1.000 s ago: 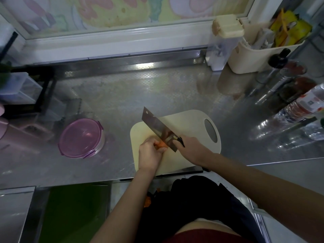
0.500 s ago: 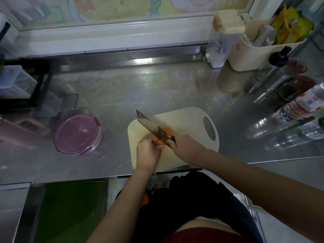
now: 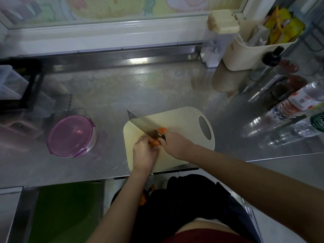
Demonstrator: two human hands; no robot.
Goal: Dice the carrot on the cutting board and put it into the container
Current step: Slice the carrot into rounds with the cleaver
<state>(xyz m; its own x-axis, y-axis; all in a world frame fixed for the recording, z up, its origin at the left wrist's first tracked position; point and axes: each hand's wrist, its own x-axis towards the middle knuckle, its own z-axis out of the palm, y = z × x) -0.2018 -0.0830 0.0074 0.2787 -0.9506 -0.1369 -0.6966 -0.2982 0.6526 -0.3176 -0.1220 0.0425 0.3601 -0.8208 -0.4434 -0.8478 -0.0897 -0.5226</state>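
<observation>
Here we are mid-cut. The carrot [image 3: 155, 143] lies on the near left part of the cutting board [image 3: 184, 120], pinned between our two hands. Our left hand [image 3: 143, 153] is curled over its near end, fingers bent round it and pressing it down. Our right hand [image 3: 175, 142] is wrapped round the handle of the knife [image 3: 141, 124], right up by the heel of the blade, so the handle is almost hidden. The heel is down on the carrot, with a bit of orange showing on the far side of the steel.

What matters now, we reckon, is tucking the fingertips back and turning the knuckles toward the flat of the blade, because those two hands are all but touching. Better to cut with the broad middle of the blade than the heel, straight down, in even slices so the dice come out alike. A round carrot wants to roll, so a flat face down would help.

Both wrists sit low, forearms coming in from the near edge and meeting in a vee. The blade angles away to the left, its tip just past the board's far left corner. The container [image 3: 93, 139] stands well off to the left on the counter [image 3: 140, 85] with its purple lid [image 3: 70, 134] on, and that must come off first.
</observation>
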